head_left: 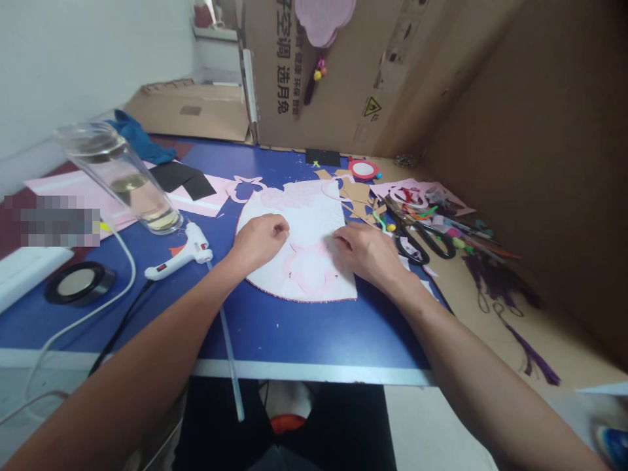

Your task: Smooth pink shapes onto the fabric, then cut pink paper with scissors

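Observation:
A white sheet point(309, 226) with a curved left side and a dark reddish edging lies on the blue table before me. Over its left part my left hand point(262, 241) is closed, fingers curled inward. My right hand point(366, 252) is closed too, at the sheet's right edge, with thumb and fingertips together. Whatever either hand may pinch is hidden. Between and below them, a pale pink scalloped paper outline point(314, 288) rests on the sheet. Another pale pink shape point(289, 201) lies along its upper part.
Left are a white glue gun point(184, 252) with a long glue stick, a glass bottle point(140, 190) and black tape point(78, 282). Right are black-handled scissors point(417, 239), paper scraps and purple tassels point(532, 353). Cardboard point(343, 85) stands behind, with a pink hanging ornament point(326, 19).

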The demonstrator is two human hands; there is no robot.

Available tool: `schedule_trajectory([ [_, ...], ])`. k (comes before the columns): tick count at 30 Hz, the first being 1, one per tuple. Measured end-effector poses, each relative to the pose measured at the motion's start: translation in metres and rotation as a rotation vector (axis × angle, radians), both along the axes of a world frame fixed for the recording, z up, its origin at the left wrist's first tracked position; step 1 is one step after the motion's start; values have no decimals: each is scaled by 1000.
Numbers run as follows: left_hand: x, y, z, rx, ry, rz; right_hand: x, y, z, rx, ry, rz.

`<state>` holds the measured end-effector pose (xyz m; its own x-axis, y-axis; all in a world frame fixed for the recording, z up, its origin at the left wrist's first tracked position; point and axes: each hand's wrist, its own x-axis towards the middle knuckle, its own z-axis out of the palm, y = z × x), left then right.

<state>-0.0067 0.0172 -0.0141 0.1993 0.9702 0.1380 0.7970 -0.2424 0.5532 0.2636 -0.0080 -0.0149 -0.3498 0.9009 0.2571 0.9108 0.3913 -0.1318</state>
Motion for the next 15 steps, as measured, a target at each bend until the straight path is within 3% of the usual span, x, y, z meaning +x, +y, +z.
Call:
schedule_trajectory([
  [7, 0, 0, 1, 8, 4, -1, 7, 5, 5, 21, 50, -11],
  [9, 0, -1, 2, 2, 4, 0, 23, 11, 14, 72, 90, -105],
  [12, -1, 0, 2, 0, -1, 2, 58, 23, 28, 167, 150, -356],
  [15, -1, 0, 1, 3, -3, 5, 88, 33, 33, 204, 158, -488],
])
